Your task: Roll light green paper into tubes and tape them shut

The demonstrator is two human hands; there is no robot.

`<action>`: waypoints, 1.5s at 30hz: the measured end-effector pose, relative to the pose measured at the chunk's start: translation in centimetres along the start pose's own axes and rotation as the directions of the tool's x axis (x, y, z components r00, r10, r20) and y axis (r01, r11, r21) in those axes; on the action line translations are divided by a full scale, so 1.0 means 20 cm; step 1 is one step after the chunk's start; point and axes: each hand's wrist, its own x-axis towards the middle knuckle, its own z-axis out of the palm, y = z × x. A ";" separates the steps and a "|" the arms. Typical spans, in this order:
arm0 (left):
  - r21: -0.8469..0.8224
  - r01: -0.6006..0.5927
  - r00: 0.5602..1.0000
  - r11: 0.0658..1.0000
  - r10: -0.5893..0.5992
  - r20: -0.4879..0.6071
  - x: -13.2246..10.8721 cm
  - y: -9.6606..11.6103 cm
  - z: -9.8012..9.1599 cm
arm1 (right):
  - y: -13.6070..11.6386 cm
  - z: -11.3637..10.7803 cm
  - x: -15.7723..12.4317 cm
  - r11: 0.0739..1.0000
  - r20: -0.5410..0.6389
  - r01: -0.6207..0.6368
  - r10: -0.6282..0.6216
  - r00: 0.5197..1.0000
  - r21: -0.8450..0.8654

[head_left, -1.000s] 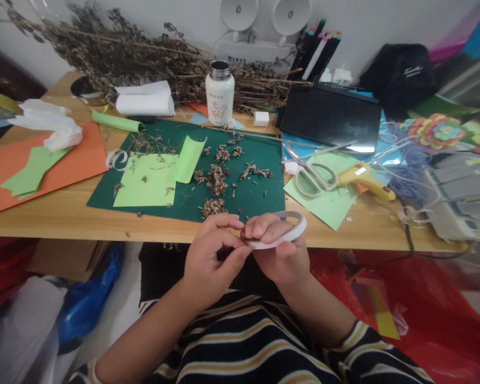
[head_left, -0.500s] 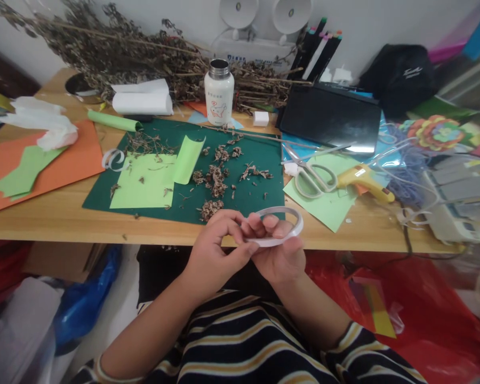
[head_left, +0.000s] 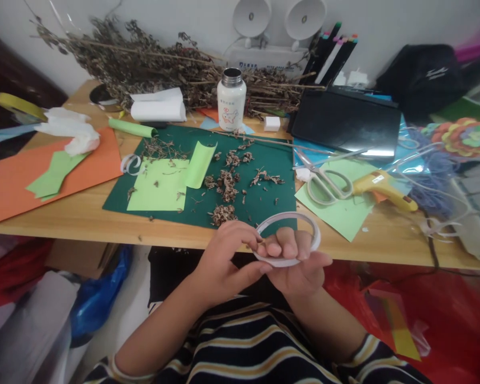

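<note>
A thin whitish ring (head_left: 316, 234), perhaps a roll of narrow tape, is held between both hands in front of the table edge. My left hand (head_left: 230, 264) pinches its left side between thumb and fingers. Curled through the ring are the fingers of my right hand (head_left: 298, 266), with the thumb out to the right. Just beyond the ring, clumps of dried leaves (head_left: 224, 214) lie on a dark green sheet (head_left: 252, 208). A light green paper square (head_left: 158, 184) and a curled light green paper (head_left: 200, 165) rest on that sheet too.
White-handled scissors (head_left: 328, 186) and a yellow glue gun (head_left: 384, 189) lie to the right. A white bottle (head_left: 231, 101) stands upright at the back, before dried branches (head_left: 152, 58). Orange paper (head_left: 8, 184) covers the left side. A black tablet (head_left: 346, 122) lies at the back right.
The view has shifted, so the table things sit further right and slightly lower. The ring is tipped more toward the camera, and my right fingers have curled further through it.
</note>
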 end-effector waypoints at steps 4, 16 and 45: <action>0.203 -0.177 0.984 0.963 0.166 0.070 -0.01 -0.02 -0.03 | -0.02 0.01 -0.01 0.997 0.035 -0.071 0.070 0.997 0.041; 0.361 -0.137 0.991 0.922 0.127 0.051 -0.04 -0.03 -0.10 | 0.05 0.03 -0.01 0.980 -0.063 -0.114 0.105 0.993 -0.166; 0.809 0.573 0.750 0.130 -0.482 -0.453 0.47 -0.36 -0.73 | -0.05 -0.40 0.57 0.409 0.304 0.329 -0.127 0.944 -0.851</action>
